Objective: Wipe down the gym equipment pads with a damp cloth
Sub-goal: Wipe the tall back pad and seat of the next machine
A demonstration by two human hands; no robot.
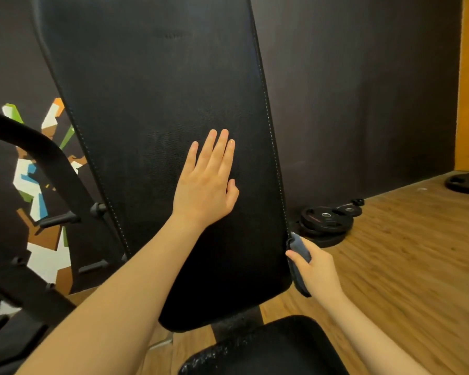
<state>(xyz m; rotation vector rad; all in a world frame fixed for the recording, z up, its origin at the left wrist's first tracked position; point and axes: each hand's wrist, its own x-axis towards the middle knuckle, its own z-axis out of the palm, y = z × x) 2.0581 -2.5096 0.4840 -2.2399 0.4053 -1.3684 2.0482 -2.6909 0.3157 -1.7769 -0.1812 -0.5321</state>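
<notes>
A tall black back pad [157, 109] of an inclined bench fills the middle of the view, tilted away from me. My left hand [207, 180] lies flat on its face with straight fingers. Below it sits the black seat pad [266, 347]. My right hand [316, 266] grips a dark grey cloth [299, 247] and holds it against the pad's lower right edge. Part of the cloth is hidden behind the hand and the edge.
Black weight plates [325, 220] are stacked on the wooden floor [404, 253] by the dark wall, with another plate [466, 182] at far right. A black machine frame [38, 158] stands at left before a coloured mural.
</notes>
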